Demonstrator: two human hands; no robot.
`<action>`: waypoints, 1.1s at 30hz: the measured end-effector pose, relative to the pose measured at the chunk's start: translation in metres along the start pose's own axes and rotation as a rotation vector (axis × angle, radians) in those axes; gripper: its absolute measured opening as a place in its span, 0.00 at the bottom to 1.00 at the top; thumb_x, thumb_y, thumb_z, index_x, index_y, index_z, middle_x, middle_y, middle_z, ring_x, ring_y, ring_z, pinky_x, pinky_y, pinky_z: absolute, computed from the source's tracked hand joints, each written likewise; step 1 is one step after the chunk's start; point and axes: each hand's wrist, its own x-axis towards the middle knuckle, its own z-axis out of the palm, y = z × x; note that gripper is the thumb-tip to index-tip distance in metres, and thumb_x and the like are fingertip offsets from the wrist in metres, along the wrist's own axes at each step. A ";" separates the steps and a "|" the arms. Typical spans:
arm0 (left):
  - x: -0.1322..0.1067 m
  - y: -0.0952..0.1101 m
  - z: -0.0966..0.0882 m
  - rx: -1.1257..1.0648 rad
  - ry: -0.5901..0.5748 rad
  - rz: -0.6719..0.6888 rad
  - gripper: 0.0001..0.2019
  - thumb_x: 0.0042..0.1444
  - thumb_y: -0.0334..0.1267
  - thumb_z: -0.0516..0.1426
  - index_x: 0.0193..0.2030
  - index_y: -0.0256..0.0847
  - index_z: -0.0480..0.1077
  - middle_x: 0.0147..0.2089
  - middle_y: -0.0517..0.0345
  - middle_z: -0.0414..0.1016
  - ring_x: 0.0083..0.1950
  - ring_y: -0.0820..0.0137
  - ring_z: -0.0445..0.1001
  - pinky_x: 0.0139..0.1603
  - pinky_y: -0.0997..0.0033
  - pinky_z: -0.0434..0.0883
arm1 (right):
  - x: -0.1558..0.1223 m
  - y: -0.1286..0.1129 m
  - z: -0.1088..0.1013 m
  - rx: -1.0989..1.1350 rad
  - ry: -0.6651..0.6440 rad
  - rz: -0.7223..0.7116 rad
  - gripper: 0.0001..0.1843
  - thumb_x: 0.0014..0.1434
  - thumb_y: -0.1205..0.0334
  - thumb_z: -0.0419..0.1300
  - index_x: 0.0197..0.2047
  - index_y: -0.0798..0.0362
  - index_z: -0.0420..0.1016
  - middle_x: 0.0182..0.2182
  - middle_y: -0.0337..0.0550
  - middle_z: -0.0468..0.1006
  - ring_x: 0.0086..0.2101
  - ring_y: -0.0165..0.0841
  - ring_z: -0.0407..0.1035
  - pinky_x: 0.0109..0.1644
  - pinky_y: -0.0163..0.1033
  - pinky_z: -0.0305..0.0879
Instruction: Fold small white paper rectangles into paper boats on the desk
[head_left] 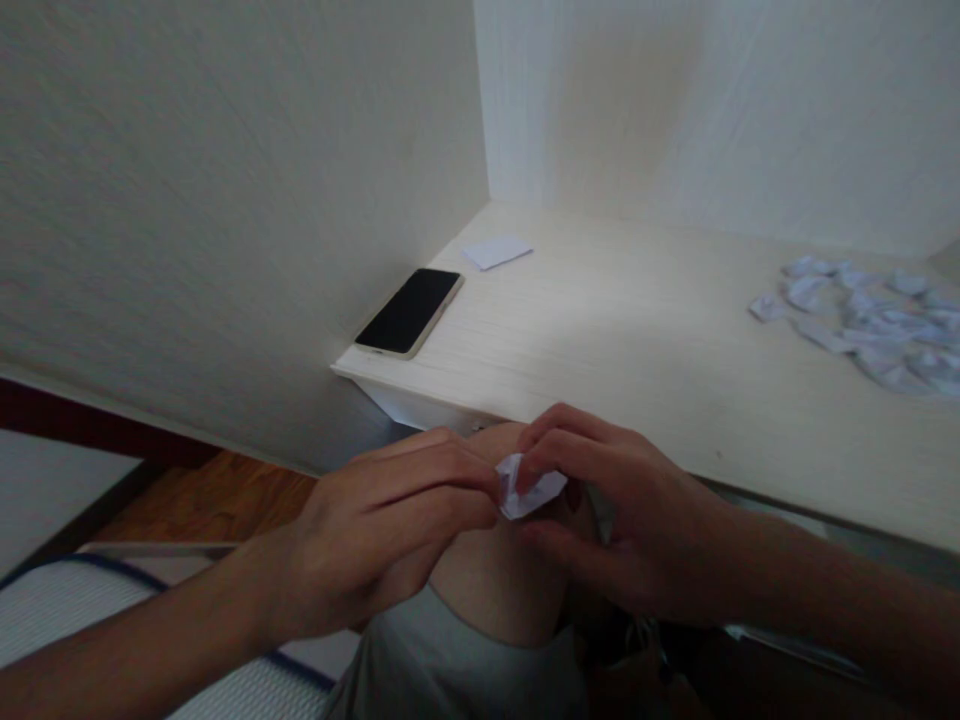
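Note:
A small folded piece of white paper (536, 492) is held between my two hands, just above my bare knee (499, 580) and in front of the desk edge. My left hand (390, 510) pinches its left end with the fingers together. From the right, my right hand (615, 500) grips it, with the index finger bent over its top; the thumb is lower, partly in shadow. The paper has several creases and looks partly opened out on its right side.
On the white desk (615, 340), a phone (411, 312) lies by the left wall, with a flat folded white paper (497, 252) behind it. Several folded paper pieces (877, 320) are heaped at the right. A white mat with dark blue edging (75, 610) is at lower left.

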 end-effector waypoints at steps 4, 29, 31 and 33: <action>-0.001 -0.001 0.003 0.013 0.040 0.001 0.11 0.62 0.20 0.59 0.47 0.35 0.76 0.46 0.49 0.83 0.48 0.66 0.81 0.49 0.70 0.79 | -0.004 0.014 0.013 -0.005 0.172 -0.109 0.09 0.63 0.75 0.63 0.45 0.55 0.77 0.49 0.46 0.76 0.47 0.30 0.73 0.53 0.35 0.71; 0.022 0.000 -0.017 0.071 -0.198 0.024 0.10 0.71 0.27 0.50 0.48 0.39 0.71 0.43 0.50 0.82 0.47 0.63 0.81 0.51 0.65 0.79 | -0.006 0.019 0.011 -0.236 0.111 -0.160 0.08 0.68 0.69 0.58 0.46 0.52 0.77 0.43 0.46 0.79 0.40 0.34 0.74 0.40 0.37 0.71; 0.024 -0.001 -0.019 0.071 -0.204 0.057 0.10 0.70 0.27 0.51 0.49 0.40 0.71 0.43 0.51 0.82 0.46 0.63 0.81 0.48 0.67 0.79 | -0.004 0.018 0.010 -0.205 0.100 -0.157 0.08 0.67 0.71 0.58 0.45 0.53 0.77 0.42 0.46 0.79 0.40 0.33 0.73 0.41 0.37 0.71; 0.024 -0.003 -0.020 0.085 -0.212 0.108 0.10 0.69 0.26 0.51 0.50 0.39 0.71 0.43 0.50 0.82 0.45 0.63 0.81 0.44 0.67 0.79 | -0.002 0.017 0.008 -0.188 0.104 -0.142 0.08 0.66 0.73 0.58 0.42 0.54 0.77 0.40 0.45 0.78 0.38 0.32 0.73 0.40 0.36 0.71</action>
